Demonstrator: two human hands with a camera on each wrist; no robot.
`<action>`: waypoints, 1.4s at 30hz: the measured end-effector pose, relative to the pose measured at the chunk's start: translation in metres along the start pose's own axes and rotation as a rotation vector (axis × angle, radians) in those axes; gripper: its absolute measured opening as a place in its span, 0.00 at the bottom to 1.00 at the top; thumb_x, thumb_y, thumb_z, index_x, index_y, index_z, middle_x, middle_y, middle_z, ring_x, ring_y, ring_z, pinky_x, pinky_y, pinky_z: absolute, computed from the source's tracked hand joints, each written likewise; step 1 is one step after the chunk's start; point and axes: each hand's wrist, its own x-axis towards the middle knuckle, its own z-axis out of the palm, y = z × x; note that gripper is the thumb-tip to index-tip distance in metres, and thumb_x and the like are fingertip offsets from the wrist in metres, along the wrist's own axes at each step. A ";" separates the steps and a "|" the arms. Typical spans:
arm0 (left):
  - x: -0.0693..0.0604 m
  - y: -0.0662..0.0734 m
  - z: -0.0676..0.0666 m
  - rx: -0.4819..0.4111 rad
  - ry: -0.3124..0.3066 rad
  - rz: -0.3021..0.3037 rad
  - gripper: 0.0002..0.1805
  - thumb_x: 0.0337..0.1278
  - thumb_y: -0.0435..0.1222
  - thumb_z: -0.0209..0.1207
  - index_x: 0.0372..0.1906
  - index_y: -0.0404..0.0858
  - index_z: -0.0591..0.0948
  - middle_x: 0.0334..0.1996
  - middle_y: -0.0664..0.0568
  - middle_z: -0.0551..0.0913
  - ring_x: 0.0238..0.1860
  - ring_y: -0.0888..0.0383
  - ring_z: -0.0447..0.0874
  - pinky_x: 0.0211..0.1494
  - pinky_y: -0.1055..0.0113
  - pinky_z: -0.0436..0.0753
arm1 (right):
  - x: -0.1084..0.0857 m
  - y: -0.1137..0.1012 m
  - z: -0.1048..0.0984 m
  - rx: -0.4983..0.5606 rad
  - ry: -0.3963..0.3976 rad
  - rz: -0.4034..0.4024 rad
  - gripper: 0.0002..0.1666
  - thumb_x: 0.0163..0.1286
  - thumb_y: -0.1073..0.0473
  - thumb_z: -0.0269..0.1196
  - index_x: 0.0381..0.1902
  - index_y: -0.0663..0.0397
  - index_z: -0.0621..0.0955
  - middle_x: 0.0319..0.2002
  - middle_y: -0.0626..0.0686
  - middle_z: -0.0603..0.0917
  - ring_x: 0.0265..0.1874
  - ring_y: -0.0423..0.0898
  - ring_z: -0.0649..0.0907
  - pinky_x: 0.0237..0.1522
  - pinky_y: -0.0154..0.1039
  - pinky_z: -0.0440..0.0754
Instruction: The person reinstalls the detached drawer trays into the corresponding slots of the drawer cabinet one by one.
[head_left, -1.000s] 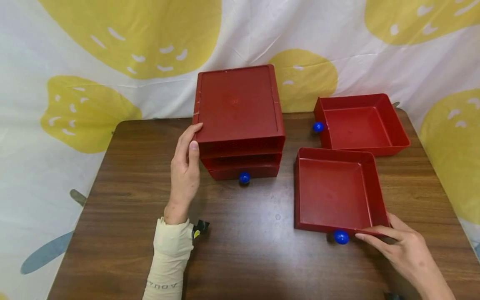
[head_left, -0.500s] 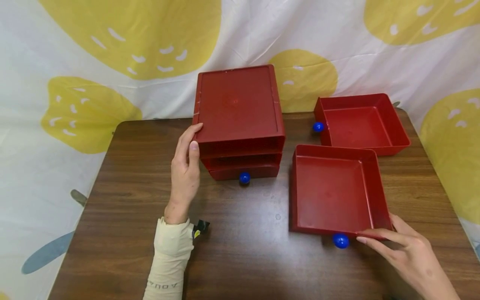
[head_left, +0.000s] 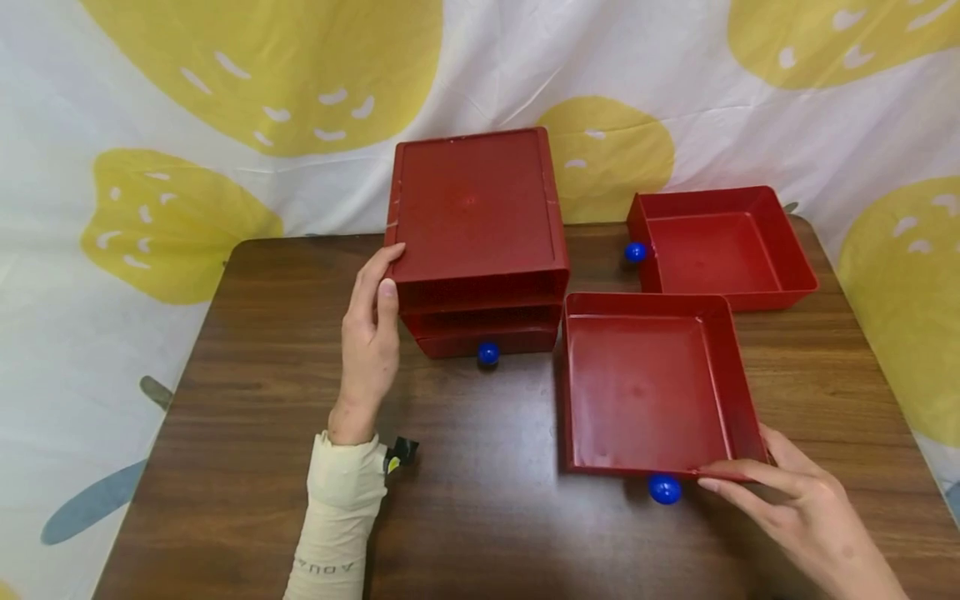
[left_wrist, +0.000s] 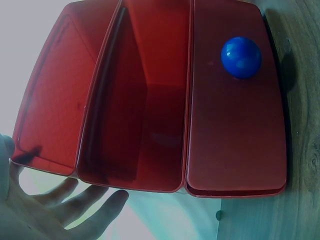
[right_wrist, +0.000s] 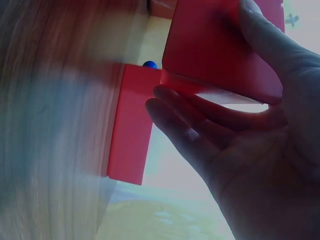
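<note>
A red cabinet [head_left: 472, 204] stands at the table's back; its two upper slots are empty, and a drawer with a blue knob [head_left: 488, 353] fills the lowest. My left hand [head_left: 367, 350] rests against the cabinet's left side, fingers at the top front corner; in the left wrist view its fingers [left_wrist: 100, 215] lie along that side. With my right hand [head_left: 802, 508] I pinch the front right corner of an empty red drawer [head_left: 645, 392], its blue knob [head_left: 664, 489] towards me. The right wrist view shows this drawer [right_wrist: 220, 50] from outside, above the table.
A second loose red drawer [head_left: 705, 250] lies at the back right, its blue knob [head_left: 635, 252] facing left. Behind the wooden table [head_left: 255, 375] hangs a white cloth [head_left: 495, 67] with yellow shapes.
My right hand has moved the held drawer left, nearer the cabinet, and slightly towards me. The left hand and the cabinet have stayed in place.
</note>
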 end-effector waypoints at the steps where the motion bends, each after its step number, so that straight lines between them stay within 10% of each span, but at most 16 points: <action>1: 0.000 0.000 0.000 0.000 -0.002 -0.002 0.21 0.83 0.37 0.47 0.70 0.36 0.76 0.71 0.44 0.76 0.73 0.53 0.72 0.76 0.71 0.67 | 0.000 0.000 0.001 -0.002 0.004 -0.016 0.14 0.63 0.44 0.71 0.38 0.44 0.93 0.60 0.47 0.84 0.61 0.28 0.77 0.61 0.13 0.70; 6: 0.000 -0.003 0.001 0.001 -0.005 -0.004 0.21 0.83 0.38 0.47 0.71 0.39 0.76 0.71 0.47 0.76 0.73 0.55 0.72 0.76 0.70 0.67 | 0.001 -0.009 0.001 -0.033 -0.016 0.008 0.13 0.54 0.56 0.79 0.39 0.43 0.93 0.54 0.57 0.85 0.58 0.28 0.77 0.59 0.13 0.70; 10: 0.002 -0.012 0.003 0.005 0.006 0.005 0.20 0.83 0.37 0.47 0.70 0.40 0.77 0.71 0.48 0.76 0.73 0.56 0.72 0.77 0.70 0.67 | 0.002 -0.016 -0.001 -0.056 -0.043 0.051 0.32 0.35 0.74 0.82 0.40 0.41 0.93 0.54 0.60 0.84 0.58 0.27 0.76 0.59 0.12 0.71; 18: 0.003 -0.024 0.004 0.009 0.007 0.011 0.20 0.83 0.37 0.47 0.71 0.43 0.77 0.72 0.51 0.76 0.73 0.57 0.71 0.77 0.70 0.66 | -0.002 -0.019 -0.004 -0.027 -0.035 0.046 0.18 0.49 0.63 0.81 0.39 0.41 0.93 0.59 0.51 0.83 0.60 0.28 0.76 0.60 0.12 0.70; 24: 0.003 -0.007 0.003 -0.009 0.005 0.012 0.20 0.82 0.34 0.47 0.70 0.37 0.76 0.71 0.45 0.76 0.73 0.54 0.72 0.77 0.70 0.66 | -0.002 -0.026 -0.011 -0.050 -0.072 0.054 0.33 0.37 0.76 0.82 0.40 0.38 0.92 0.57 0.54 0.83 0.59 0.27 0.76 0.59 0.13 0.71; 30: 0.003 -0.031 0.004 0.005 0.011 0.018 0.20 0.82 0.36 0.48 0.71 0.45 0.77 0.72 0.54 0.76 0.73 0.58 0.71 0.77 0.69 0.67 | -0.002 -0.031 -0.017 -0.042 -0.096 0.051 0.34 0.36 0.77 0.81 0.42 0.41 0.92 0.57 0.55 0.84 0.59 0.28 0.77 0.59 0.14 0.73; 35: 0.002 -0.041 0.003 0.009 0.014 0.023 0.21 0.82 0.36 0.48 0.71 0.47 0.77 0.72 0.56 0.76 0.73 0.59 0.71 0.78 0.69 0.67 | -0.004 -0.033 -0.019 -0.007 -0.087 0.011 0.09 0.63 0.53 0.75 0.41 0.43 0.93 0.58 0.55 0.84 0.60 0.30 0.78 0.58 0.15 0.74; 42: 0.001 -0.041 0.003 0.009 0.016 0.029 0.21 0.82 0.36 0.48 0.71 0.47 0.77 0.71 0.56 0.76 0.74 0.59 0.71 0.78 0.69 0.66 | -0.008 -0.032 -0.010 0.101 -0.023 -0.130 0.22 0.70 0.39 0.64 0.38 0.50 0.92 0.60 0.57 0.84 0.61 0.34 0.80 0.56 0.17 0.77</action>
